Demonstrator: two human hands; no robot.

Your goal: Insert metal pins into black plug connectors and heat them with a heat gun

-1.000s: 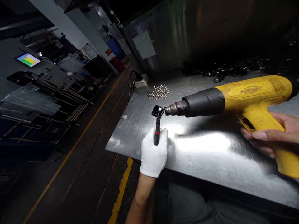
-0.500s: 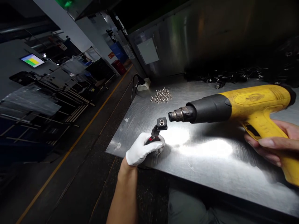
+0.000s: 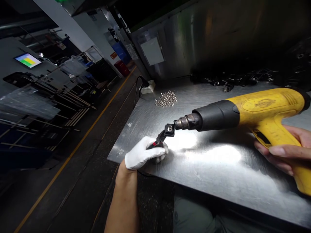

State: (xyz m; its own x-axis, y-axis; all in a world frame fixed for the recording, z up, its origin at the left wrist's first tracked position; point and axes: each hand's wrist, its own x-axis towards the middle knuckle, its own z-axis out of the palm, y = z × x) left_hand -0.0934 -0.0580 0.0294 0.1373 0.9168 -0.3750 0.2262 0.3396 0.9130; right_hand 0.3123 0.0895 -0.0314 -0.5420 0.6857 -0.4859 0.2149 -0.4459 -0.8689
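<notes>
My left hand [image 3: 144,152], in a white glove, is shut on small black-handled pliers [image 3: 159,141] with a red band. Their tip clamps a small black square part [image 3: 169,130] with a metal ring in its centre. My right hand [image 3: 283,149], bare, wraps the grip of a yellow heat gun [image 3: 257,108]. The gun's scorched metal nozzle [image 3: 187,122] points left, a very small gap from the black part. Both hands hover just above or at the brushed steel sheet [image 3: 213,174], and the glove's underside looks close to it.
A cluster of small metal inserts [image 3: 166,98] lies on the sheet behind the hands. Black parts [image 3: 233,81] are heaped along the far side, near a white power socket [image 3: 147,87] with a cable. Left of the sheet's edge is a dark floor with a yellow line.
My left hand has turned from upright to sideways, tilting the black part towards the nozzle. The heat gun has shifted left and the gap between them has narrowed.
</notes>
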